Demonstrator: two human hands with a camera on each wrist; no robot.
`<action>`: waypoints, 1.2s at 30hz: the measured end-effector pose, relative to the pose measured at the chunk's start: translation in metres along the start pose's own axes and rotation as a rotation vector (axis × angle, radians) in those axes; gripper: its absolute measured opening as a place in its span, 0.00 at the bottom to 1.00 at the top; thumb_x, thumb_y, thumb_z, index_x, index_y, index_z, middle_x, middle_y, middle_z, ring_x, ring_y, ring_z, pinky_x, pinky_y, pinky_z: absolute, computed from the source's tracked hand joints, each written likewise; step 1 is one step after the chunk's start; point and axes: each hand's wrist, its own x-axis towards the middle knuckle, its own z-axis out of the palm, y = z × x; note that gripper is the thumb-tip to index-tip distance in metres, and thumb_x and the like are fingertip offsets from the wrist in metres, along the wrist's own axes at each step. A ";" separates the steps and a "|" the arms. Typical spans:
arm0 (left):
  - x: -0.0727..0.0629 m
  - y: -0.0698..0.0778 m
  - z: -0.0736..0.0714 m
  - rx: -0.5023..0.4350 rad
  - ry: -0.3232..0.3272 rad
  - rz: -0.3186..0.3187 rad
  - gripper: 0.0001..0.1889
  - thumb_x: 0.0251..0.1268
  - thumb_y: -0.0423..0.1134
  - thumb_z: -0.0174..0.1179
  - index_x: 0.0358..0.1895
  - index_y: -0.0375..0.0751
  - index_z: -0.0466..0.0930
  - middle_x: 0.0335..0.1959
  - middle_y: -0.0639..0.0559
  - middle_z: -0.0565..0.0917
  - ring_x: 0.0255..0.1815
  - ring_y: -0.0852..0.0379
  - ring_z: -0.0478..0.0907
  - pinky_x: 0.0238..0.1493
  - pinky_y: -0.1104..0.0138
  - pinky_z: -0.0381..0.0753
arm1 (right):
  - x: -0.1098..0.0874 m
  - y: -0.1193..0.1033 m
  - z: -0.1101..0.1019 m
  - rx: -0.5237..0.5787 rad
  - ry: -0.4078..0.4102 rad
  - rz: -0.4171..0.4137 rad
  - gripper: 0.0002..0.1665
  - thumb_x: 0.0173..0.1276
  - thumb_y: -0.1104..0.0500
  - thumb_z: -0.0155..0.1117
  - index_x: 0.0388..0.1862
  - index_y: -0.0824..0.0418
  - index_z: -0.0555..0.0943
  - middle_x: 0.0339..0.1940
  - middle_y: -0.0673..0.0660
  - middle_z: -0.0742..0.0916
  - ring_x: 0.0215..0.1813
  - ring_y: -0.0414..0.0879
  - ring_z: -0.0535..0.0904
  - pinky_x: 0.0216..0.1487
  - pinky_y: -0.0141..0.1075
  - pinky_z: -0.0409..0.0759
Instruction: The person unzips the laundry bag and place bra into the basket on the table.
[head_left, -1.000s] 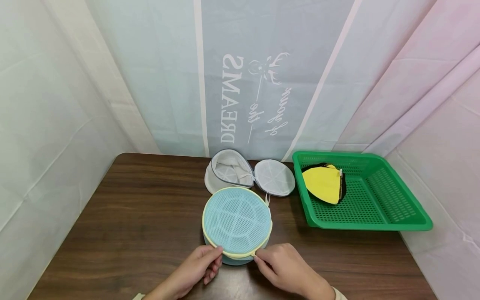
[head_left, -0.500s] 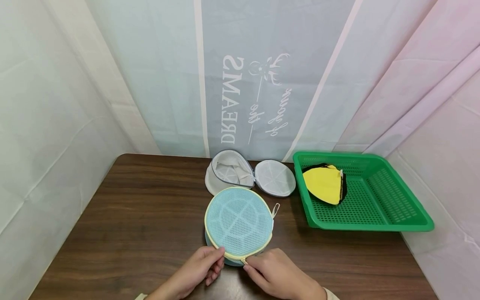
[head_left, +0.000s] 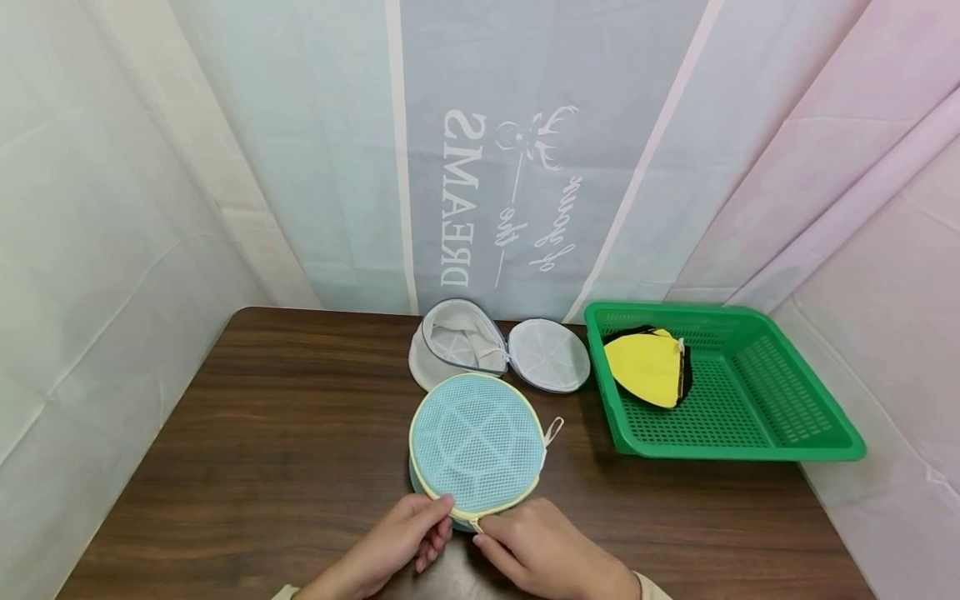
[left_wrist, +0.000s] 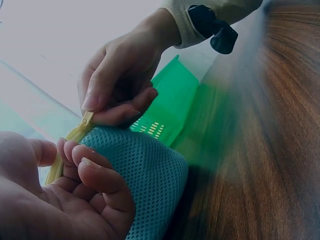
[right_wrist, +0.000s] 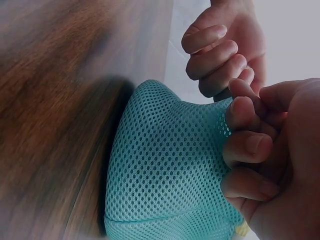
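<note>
A round blue mesh laundry bag [head_left: 478, 442] with yellow zipper trim stands upright on the table, a white loop at its right side. At its front left rim, my left hand [head_left: 405, 533] pinches the yellow edge between thumb and fingers. My right hand [head_left: 543, 546] pinches the yellow zipper pull [left_wrist: 86, 119] at the front rim, close to the left hand. In the right wrist view, the mesh side wall [right_wrist: 165, 160] bulges below the curled fingers of the right hand. The zipper itself is hidden behind the hands there.
Behind the blue bag lies a white mesh bag [head_left: 442, 367], unzipped, with its round lid [head_left: 550, 356] folded out to the right. A green plastic basket [head_left: 813, 454] at the back right holds a yellow and black folded fabric piece [head_left: 647, 368]. Printed curtains enclose the brown wooden table [head_left: 300, 450].
My right hand has drawn the zipper pull leftward along the front rim toward the left hand. The bag has turned slightly and its white loop now sticks out further right.
</note>
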 end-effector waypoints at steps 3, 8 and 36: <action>0.001 0.000 0.000 0.005 -0.002 0.008 0.30 0.84 0.46 0.45 0.34 0.13 0.63 0.22 0.56 0.71 0.19 0.67 0.66 0.20 0.76 0.67 | 0.001 0.000 0.000 -0.009 0.006 -0.011 0.20 0.79 0.55 0.58 0.23 0.45 0.70 0.21 0.35 0.65 0.24 0.24 0.56 0.25 0.16 0.58; 0.001 0.000 0.000 0.014 0.001 0.003 0.29 0.83 0.46 0.45 0.34 0.13 0.62 0.21 0.56 0.70 0.18 0.67 0.65 0.19 0.75 0.66 | 0.001 0.000 0.001 -0.018 0.012 -0.015 0.20 0.80 0.53 0.56 0.23 0.45 0.70 0.20 0.35 0.65 0.23 0.24 0.55 0.24 0.16 0.57; 0.000 0.000 0.003 0.049 0.042 0.038 0.28 0.82 0.42 0.47 0.30 0.14 0.62 0.20 0.57 0.69 0.18 0.67 0.64 0.21 0.76 0.66 | -0.003 0.000 -0.002 -0.040 0.066 0.020 0.24 0.79 0.52 0.58 0.20 0.44 0.66 0.18 0.34 0.62 0.21 0.22 0.51 0.21 0.16 0.53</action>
